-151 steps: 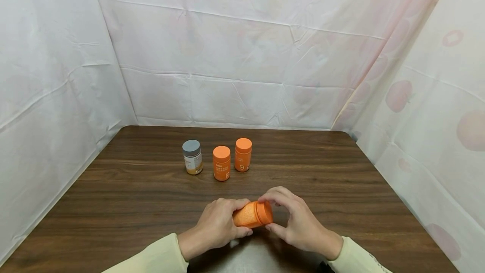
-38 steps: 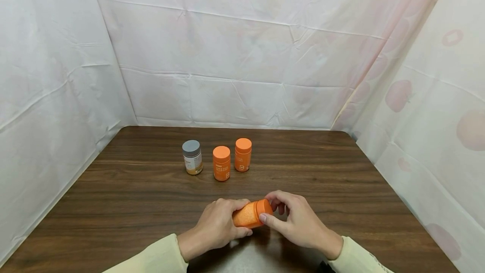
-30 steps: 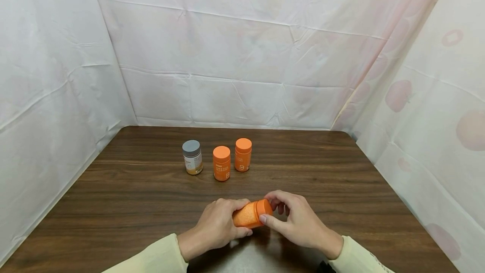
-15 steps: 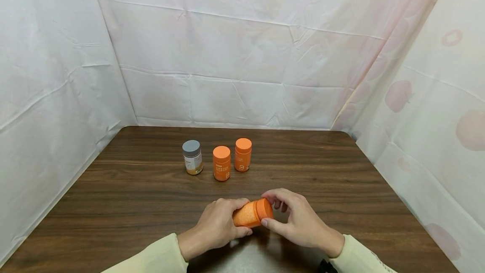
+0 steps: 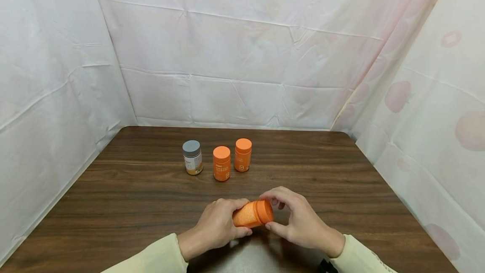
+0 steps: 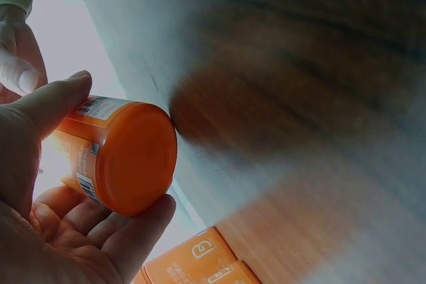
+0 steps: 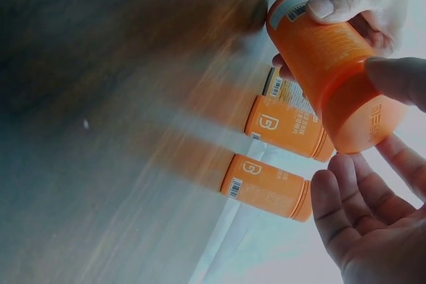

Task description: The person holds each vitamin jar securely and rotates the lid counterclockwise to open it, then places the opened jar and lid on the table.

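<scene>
In the head view, my left hand grips the body of an orange supplement bottle, which lies tilted on its side above the table, lid to the right. The thumb and fingers of my right hand pinch the bottle's ridged orange lid. The left wrist view has the bottle's round base facing the camera, low over the wood. Seen from the right wrist, thumb and fingertips touch opposite sides of the lid. The lid sits on the bottle; whether it is loose cannot be told.
Beyond the hands stand two upright orange bottles, one nearer and one farther right, and a grey-lidded bottle to their left. The dark wooden table ends at white curtains behind and on both sides.
My right hand has turned at the lid: its fingertips have shifted left over the top, while the thumb has slid lower and right. The left hand and bottle body have stayed put.
</scene>
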Demonstrator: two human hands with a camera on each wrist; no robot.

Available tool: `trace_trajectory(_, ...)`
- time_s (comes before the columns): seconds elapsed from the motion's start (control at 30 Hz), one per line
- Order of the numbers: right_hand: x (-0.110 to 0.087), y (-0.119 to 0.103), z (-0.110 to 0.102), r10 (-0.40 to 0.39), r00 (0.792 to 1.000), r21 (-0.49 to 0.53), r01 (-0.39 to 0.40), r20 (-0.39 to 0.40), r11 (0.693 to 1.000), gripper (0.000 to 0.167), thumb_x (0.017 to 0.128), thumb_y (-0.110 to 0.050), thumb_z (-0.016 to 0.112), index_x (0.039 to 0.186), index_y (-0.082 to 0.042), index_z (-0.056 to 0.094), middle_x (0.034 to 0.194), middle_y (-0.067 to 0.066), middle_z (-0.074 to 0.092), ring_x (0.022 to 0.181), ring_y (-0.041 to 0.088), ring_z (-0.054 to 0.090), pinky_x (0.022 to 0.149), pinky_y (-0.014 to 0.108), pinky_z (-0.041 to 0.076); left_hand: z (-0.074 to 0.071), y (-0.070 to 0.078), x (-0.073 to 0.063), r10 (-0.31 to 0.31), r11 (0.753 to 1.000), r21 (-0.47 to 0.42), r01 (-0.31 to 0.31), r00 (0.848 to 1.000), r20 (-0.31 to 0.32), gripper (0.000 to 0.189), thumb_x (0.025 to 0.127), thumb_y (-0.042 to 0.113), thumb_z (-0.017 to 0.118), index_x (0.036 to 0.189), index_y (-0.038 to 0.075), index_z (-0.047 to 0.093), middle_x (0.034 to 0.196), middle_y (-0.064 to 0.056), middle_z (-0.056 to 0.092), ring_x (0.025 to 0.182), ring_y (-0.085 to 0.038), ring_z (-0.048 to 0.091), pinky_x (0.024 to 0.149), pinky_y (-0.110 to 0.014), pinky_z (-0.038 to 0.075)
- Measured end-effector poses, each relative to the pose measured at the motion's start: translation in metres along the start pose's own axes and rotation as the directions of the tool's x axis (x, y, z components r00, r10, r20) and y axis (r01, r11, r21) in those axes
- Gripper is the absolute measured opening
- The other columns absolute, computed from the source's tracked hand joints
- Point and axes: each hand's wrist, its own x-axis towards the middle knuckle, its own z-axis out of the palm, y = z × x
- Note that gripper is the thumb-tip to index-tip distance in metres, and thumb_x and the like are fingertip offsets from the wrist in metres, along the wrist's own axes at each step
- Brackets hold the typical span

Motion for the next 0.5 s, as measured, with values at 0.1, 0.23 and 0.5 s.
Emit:
trace_trajectory(0.1, 0.0002, 0.0010, 0.0004, -0.014, 1.000, 0.014, 0.014, -0.002, 1.000, 0.065, 0.070, 0.000, 0.093, 0.126, -0.017, 0.064, 0.119, -0.006, 0.065, 0.093, 0.014, 0.062, 0.075, 0.028, 0.053, 0.0004, -0.0003, 0.0001, -0.002, 1.000, -0.003, 0.002, 1.000, 0.002, 0.043, 0.074, 0.035, 0.094, 0.110, 0.031, 0.070, 0.083, 0.019, 0.061, 0.067, -0.002, 0.053, 0.061, -0.027, 0.042)
trace_trajectory(0.23, 0.0004, 0.0017, 0.0008, -0.019, 1.000, 0.017, 0.020, -0.007, 1.000, 0.068, 0.067, 0.001, 0.094, 0.126, -0.016, 0.064, 0.119, -0.004, 0.065, 0.093, 0.015, 0.062, 0.075, 0.029, 0.053, 0.0005, -0.0009, 0.0005, -0.006, 1.000, -0.006, 0.006, 1.000, 0.006, 0.043, 0.075, 0.035, 0.093, 0.111, 0.032, 0.070, 0.084, 0.020, 0.062, 0.068, -0.002, 0.054, 0.061, -0.027, 0.043)
trace_trajectory(0.5, 0.0000, -0.0028, -0.0007, 0.040, 0.999, -0.024, -0.040, -0.034, 0.999, 0.051, 0.082, -0.025, 0.089, 0.126, -0.023, 0.064, 0.111, -0.010, 0.064, 0.091, 0.009, 0.056, 0.074, 0.028, 0.052, 0.0011, -0.0016, 0.0002, -0.010, 1.000, -0.015, 0.010, 1.000, 0.011, 0.043, 0.075, 0.034, 0.093, 0.110, 0.032, 0.070, 0.082, 0.019, 0.061, 0.067, -0.003, 0.053, 0.060, -0.027, 0.042)
